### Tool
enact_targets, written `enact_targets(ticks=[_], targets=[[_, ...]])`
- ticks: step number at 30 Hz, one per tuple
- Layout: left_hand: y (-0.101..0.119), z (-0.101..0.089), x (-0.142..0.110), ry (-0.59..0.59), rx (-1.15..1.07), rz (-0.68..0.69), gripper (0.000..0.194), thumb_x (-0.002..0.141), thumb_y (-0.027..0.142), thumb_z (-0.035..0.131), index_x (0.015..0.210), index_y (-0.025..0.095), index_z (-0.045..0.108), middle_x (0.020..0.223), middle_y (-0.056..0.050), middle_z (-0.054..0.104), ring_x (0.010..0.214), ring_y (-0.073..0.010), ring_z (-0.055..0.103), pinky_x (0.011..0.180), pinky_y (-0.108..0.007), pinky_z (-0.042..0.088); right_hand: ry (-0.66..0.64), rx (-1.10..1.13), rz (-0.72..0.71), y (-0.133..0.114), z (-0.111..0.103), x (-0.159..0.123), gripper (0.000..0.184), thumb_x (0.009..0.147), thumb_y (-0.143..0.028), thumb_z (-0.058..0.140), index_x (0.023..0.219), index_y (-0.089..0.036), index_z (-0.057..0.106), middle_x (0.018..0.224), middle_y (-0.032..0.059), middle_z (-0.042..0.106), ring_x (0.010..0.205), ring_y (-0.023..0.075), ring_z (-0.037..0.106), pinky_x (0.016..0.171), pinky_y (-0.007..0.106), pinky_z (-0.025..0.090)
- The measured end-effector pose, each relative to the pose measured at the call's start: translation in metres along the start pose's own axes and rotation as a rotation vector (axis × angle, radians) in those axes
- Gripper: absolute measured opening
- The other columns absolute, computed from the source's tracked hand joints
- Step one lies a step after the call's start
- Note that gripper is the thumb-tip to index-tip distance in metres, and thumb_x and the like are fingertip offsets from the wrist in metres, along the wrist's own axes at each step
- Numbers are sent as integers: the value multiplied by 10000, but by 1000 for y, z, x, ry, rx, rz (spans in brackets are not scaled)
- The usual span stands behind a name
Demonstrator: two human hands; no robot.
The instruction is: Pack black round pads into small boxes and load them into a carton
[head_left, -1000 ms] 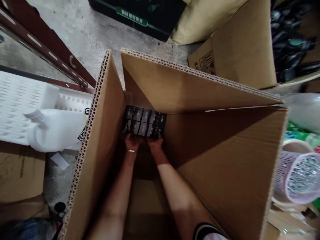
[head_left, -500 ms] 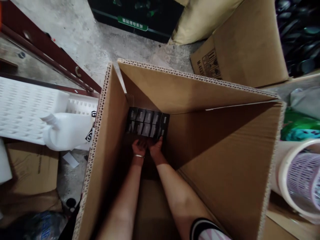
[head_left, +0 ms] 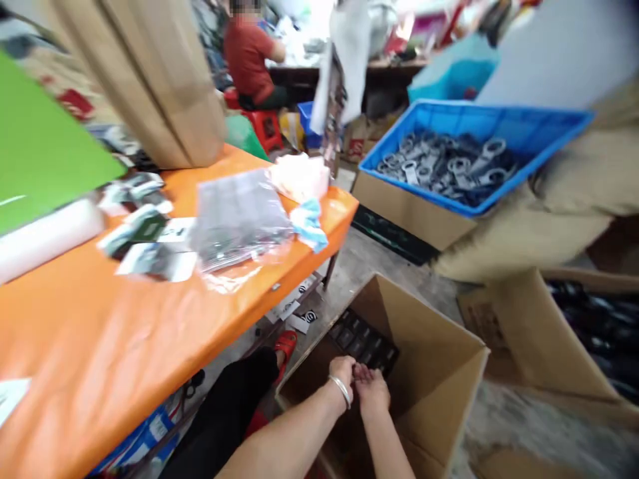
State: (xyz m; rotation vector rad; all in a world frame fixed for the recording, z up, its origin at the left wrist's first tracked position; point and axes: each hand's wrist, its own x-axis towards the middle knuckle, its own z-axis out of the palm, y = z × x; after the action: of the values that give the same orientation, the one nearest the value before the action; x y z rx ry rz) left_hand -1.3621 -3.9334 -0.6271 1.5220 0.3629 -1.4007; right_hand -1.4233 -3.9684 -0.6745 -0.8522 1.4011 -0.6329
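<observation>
My left hand (head_left: 343, 370), with a silver bangle at the wrist, is above the opening of a tall cardboard carton (head_left: 433, 362). Its fingers are curled in and nothing shows in them. Beside it, my right hand (head_left: 373, 387) has its fingers loosely bent and apart, with nothing in them. The fingertips of both hands are close together. Small black boxes (head_left: 363, 338) stand in rows at the bottom of the carton, beyond my hands, which partly hide them.
An orange-covered table (head_left: 150, 332) runs along the left, bearing a clear plastic bag (head_left: 239, 216) and small packets. Behind the carton is a blue crate (head_left: 414, 193) of metal parts. A box of dark items (head_left: 519, 332) stands right. A person in red (head_left: 249, 56) sits far back.
My hands have come up from beside the black boxes, toward the carton's opening. The view has swung up and left, bringing the orange table and the seated person into sight.
</observation>
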Motion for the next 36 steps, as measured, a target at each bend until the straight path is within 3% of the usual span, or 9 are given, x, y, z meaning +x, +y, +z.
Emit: enact_targets(ticks=[4, 7, 9, 11, 14, 17, 20, 24, 36], targets=[[19, -57, -122, -113, 71, 234, 354, 517, 83, 701, 856, 184, 681, 688, 10, 577, 592, -113, 494, 632, -284, 428, 7, 77, -59, -34, -27, -88, 257, 644, -481, 599, 729, -255, 511, 663, 6, 588, 567, 210, 633, 580, 406, 561], [23, -150, -218, -206, 402, 735, 462, 638, 158, 671, 1096, 218, 693, 921, -47, 670, 692, -144, 565, 716, -311, 479, -29, 149, -110, -22, -67, -166, 315, 571, -427, 693, 825, -252, 626, 759, 46, 680, 639, 234, 676, 604, 408, 566], [23, -230, -272, -21, 514, 1117, 376, 725, 188, 622, 1089, 238, 706, 984, -90, 684, 876, -216, 609, 873, -370, 475, -78, 169, -134, -7, -89, -216, 338, 551, -423, 733, 840, -258, 676, 798, 66, 712, 660, 241, 687, 586, 393, 563], [20, -315, -309, 290, 557, 1320, 338, 751, 218, 622, 1077, 244, 705, 1101, -128, 671, 1071, -292, 581, 1009, -443, 404, -80, 162, -124, 4, -97, -259, 356, 505, -407, 773, 812, -245, 694, 773, 68, 721, 627, 225, 677, 538, 353, 546], [10, -424, -333, 773, 831, 1264, 323, 738, 293, 651, 1046, 202, 678, 1179, -186, 618, 1165, -384, 498, 1027, -553, 322, -83, 107, -100, 3, -78, -309, 437, 435, -376, 821, 813, -193, 700, 715, 56, 714, 556, 178, 642, 473, 277, 499], [-3, -486, -330, 883, 1182, 1123, 317, 806, 393, 601, 1056, 204, 641, 1157, -185, 601, 1153, -387, 472, 985, -562, 309, -159, 56, -162, -16, -41, -342, 520, 426, -413, 831, 856, -152, 700, 705, 51, 713, 543, 149, 624, 465, 237, 478], [-11, -502, -321, 887, 1368, 1098, 291, 881, 394, 502, 1056, 199, 628, 1087, -172, 593, 1092, -355, 477, 927, -516, 335, -230, -16, -251, -34, -9, -370, 547, 432, -449, 820, 863, -135, 698, 696, 51, 708, 531, 140, 611, 464, 231, 472], [-13, -496, -313, 905, 1419, 1122, 306, 894, 362, 490, 1092, 168, 619, 1080, -190, 569, 1079, -365, 456, 900, -513, 336, -349, -179, -347, -39, 24, -404, 521, 471, -473, 779, 856, -130, 706, 700, 61, 703, 524, 142, 599, 467, 245, 465], [-12, -496, -315, 759, 1075, 1142, 217, 820, 309, 623, 1013, 212, 637, 1082, -162, 550, 1149, -388, 430, 1005, -563, 280, -895, -732, -731, -43, 157, -451, 286, 747, -339, 567, 926, -201, 742, 734, 21, 707, 590, 167, 620, 609, 288, 480]])
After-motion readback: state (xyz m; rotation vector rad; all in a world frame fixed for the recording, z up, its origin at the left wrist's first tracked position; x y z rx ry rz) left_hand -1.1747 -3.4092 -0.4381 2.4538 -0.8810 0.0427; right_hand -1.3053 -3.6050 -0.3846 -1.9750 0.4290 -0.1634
